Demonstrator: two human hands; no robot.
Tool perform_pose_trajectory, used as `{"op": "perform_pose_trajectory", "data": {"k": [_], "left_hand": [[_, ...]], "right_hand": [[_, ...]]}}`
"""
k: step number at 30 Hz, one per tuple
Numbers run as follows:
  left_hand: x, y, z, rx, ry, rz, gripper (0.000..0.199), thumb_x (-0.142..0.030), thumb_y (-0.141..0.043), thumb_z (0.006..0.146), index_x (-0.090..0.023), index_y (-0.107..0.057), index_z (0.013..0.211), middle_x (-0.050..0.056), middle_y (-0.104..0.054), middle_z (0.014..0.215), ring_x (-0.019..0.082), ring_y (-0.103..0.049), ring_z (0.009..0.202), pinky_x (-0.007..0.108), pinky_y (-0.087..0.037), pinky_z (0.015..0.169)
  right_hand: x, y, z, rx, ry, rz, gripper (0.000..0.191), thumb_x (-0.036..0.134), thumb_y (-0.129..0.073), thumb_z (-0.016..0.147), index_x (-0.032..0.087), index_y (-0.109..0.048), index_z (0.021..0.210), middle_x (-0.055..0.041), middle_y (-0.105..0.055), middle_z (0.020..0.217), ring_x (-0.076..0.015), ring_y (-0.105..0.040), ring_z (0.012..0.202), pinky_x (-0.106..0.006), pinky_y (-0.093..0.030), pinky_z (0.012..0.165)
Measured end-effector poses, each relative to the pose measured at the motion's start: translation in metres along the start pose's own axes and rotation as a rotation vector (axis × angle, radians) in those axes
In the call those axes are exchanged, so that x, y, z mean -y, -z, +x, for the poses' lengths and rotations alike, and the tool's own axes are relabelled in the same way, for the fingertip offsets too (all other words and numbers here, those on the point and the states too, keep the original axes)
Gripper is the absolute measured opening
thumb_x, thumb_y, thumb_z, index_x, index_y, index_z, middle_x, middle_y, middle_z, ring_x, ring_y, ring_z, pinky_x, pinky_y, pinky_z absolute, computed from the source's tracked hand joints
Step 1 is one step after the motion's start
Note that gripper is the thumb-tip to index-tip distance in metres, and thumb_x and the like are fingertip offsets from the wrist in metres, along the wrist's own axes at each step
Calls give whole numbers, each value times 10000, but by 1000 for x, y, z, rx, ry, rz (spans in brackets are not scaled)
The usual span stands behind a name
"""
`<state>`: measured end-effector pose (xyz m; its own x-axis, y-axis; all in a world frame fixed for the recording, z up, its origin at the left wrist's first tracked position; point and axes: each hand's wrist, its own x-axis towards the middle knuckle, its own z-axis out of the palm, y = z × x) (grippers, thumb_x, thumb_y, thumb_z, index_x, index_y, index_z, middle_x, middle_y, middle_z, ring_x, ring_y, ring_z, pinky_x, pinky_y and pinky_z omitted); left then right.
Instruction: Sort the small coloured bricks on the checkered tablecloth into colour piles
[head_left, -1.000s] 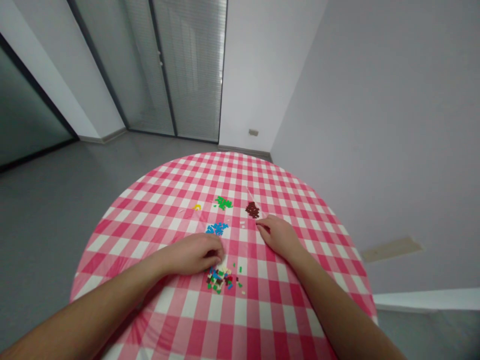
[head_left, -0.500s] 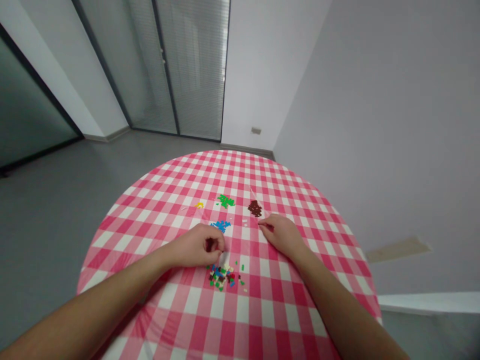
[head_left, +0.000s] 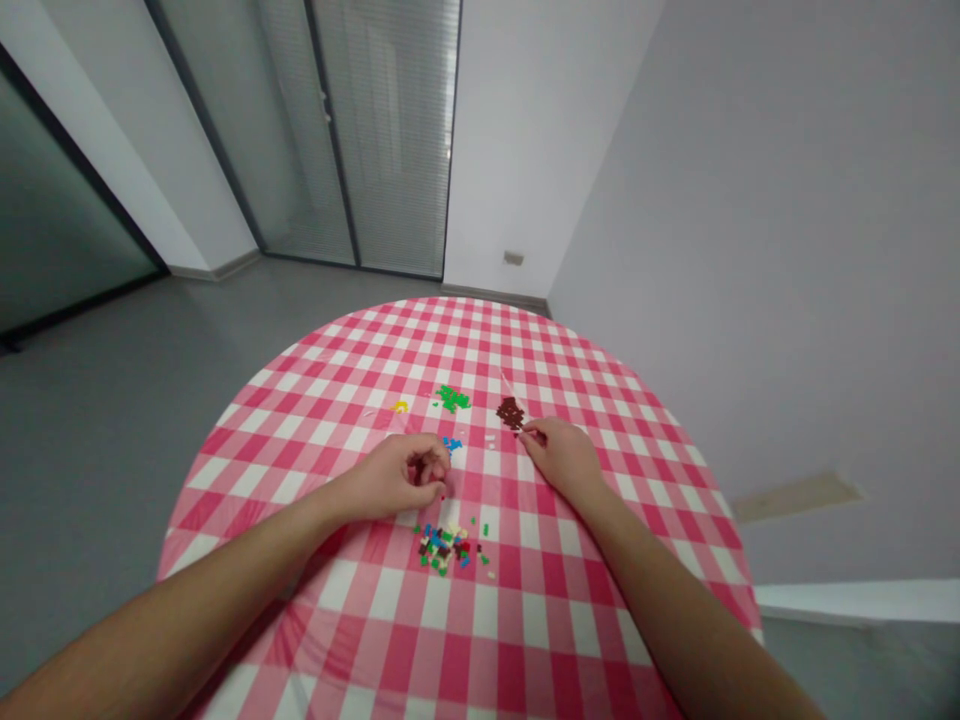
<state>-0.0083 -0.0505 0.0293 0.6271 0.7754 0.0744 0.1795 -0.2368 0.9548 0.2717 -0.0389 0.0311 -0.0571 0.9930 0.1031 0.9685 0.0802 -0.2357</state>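
My left hand (head_left: 400, 476) is over the middle of the table with its fingers curled toward the thumb. A tiny dark red speck shows by the thumb tip; I cannot make out what is pinched. The hand partly covers a pile of small blue bricks (head_left: 452, 445). Nearer me lies a mixed pile of small toy bricks (head_left: 450, 548) in green, blue, white, brown and red. My right hand (head_left: 561, 456) is closed in a pinch at the near edge of a pile of brown bricks (head_left: 510, 412), with a small brown brick (head_left: 517, 434) at its fingertips.
Beyond my left hand lie a green brick pile (head_left: 452, 398) and a few yellow pieces (head_left: 400, 407). A few white pieces (head_left: 490, 441) lie between the hands. The round table wears a red-and-white checked cloth (head_left: 480, 650). A wall (head_left: 787, 250) rises to the right.
My right hand has moved slightly away from me, bringing the brown brick to the brown pile. My left hand has shifted a little up from the mixed pile and covers more of the blue bricks.
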Motion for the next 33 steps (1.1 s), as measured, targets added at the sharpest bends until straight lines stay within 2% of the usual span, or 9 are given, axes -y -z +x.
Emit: {"op": "perform_pose_trajectory", "data": {"k": [4,8,17,20,22,24,26,29,33], "left_hand": [[-4,2,1,-1,-34,98,175,-131,-605,743,-166,-683,896,17,-642,783,134,-570,685,267,-447,630],[-8,5,2,1,-89,204,165,-126,-580,797,-178,-732,834,47,-695,861,167,-630,799,310,-487,735],[-10,4,4,-58,-12,173,146,-227,-603,857,-187,-742,878,59,-733,927,181,-667,837,322,-514,775],[-6,2,3,-90,23,145,139,-234,-613,844,-177,-727,901,47,-730,858,173,-661,776,310,-507,719],[-2,0,3,-109,34,127,146,-233,-621,836,-171,-707,936,28,-711,786,156,-640,703,288,-485,652],[1,-3,4,-114,31,110,148,-223,-629,827,-170,-683,955,13,-699,753,143,-629,666,275,-469,623],[4,-6,4,-95,19,87,136,-203,-642,814,-172,-665,945,19,-717,798,149,-657,711,278,-482,657],[8,-12,3,-34,-4,20,113,-168,-633,800,-179,-634,913,30,-748,875,170,-700,818,291,-503,734],[11,-16,3,-2,35,-82,165,-165,-634,789,-192,-559,933,32,-768,880,183,-713,825,294,-501,730]], "right_hand": [[-2,2,-6,-11,38,-7,252,285,-535,951,193,-757,1027,-77,-754,1027,-214,-679,871,-300,-489,691],[-1,4,-11,25,99,-28,286,245,-504,958,212,-764,1073,-75,-746,1062,-204,-674,903,-290,-481,720],[6,4,-11,81,106,-172,349,313,-420,1020,252,-719,1189,-73,-724,991,-199,-667,840,-271,-438,632],[9,5,-13,48,123,-159,345,296,-429,1016,230,-700,1219,-82,-722,985,-203,-666,817,-278,-447,624],[15,3,-18,-7,193,-67,314,273,-468,1000,208,-714,1184,-82,-726,972,-201,-667,829,-280,-467,662],[23,0,-25,-57,322,83,270,257,-510,983,194,-737,1113,-78,-731,938,-190,-663,837,-276,-483,711],[33,-6,-33,-80,482,234,246,266,-530,980,189,-749,1061,-74,-731,892,-177,-655,816,-268,-489,728],[45,-14,-42,-87,681,358,259,289,-520,995,192,-742,1084,-69,-718,844,-161,-639,769,-248,-479,676],[49,-18,-45,-103,757,348,270,284,-490,1014,200,-742,1062,-53,-685,793,-149,-611,721,-235,-443,618]]}}
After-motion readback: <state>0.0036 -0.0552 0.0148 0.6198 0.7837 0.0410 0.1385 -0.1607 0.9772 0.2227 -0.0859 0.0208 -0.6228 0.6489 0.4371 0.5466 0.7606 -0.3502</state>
